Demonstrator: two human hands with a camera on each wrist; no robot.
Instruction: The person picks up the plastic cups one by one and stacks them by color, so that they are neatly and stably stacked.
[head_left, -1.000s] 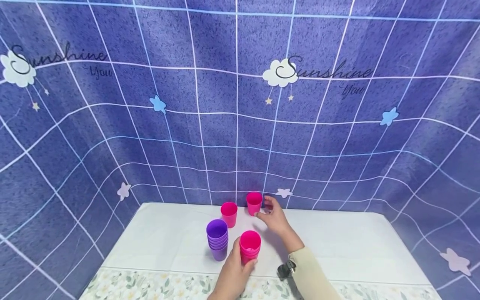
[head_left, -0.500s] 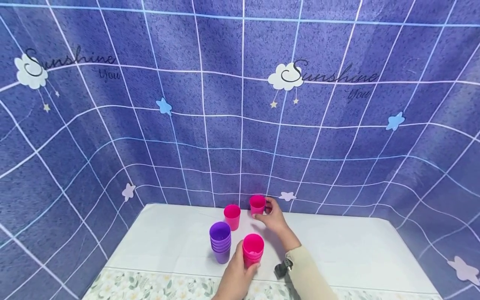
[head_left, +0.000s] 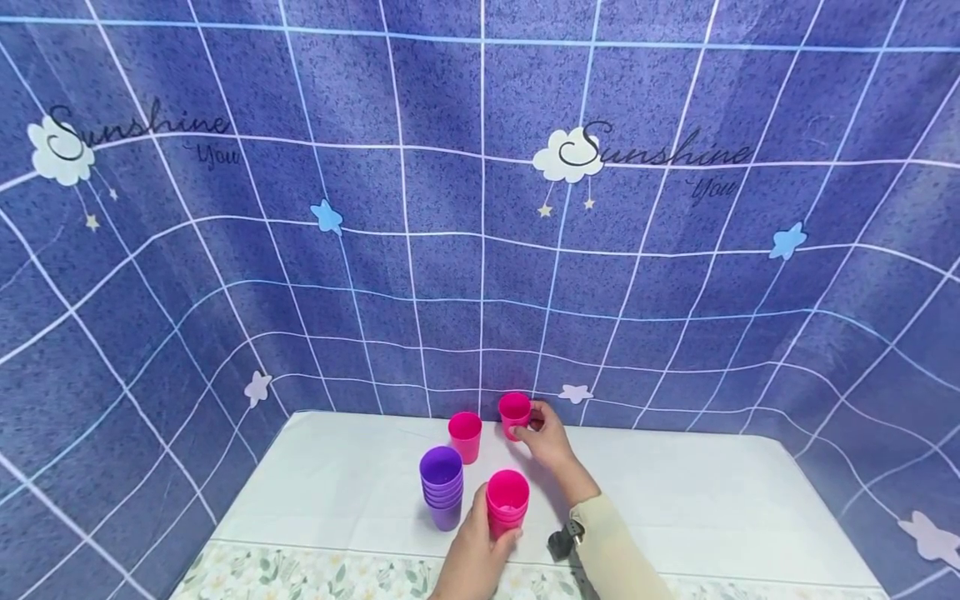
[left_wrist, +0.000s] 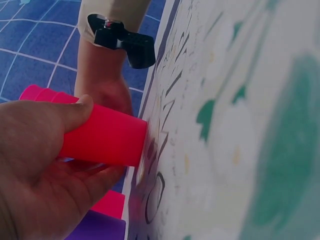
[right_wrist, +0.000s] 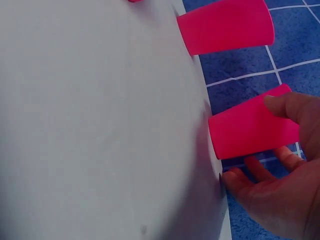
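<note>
My left hand (head_left: 476, 546) grips a stack of nested pink cups (head_left: 507, 500) near the front of the white table. In the left wrist view its thumb lies along the side of the stack and its fingers wrap underneath. At the back, my right hand (head_left: 550, 439) holds a single pink cup (head_left: 514, 417), thumb on the near side and fingers curved round the far side, as the right wrist view also shows. Another pink cup (head_left: 465, 439) stands upright to the left of it. A stack of purple cups (head_left: 442, 487) stands left of my left hand.
A blue curtain (head_left: 480, 267) with a grid and star print hangs along the back and sides of the table (head_left: 675, 492). Floral cloth (head_left: 315, 571) covers the table's front strip. A black device (head_left: 562, 542) sits at my right wrist.
My right thumb has come further over the near side of the back pink cup. The left hand keeps its hold on the pink stack. The head view has shifted slightly.
</note>
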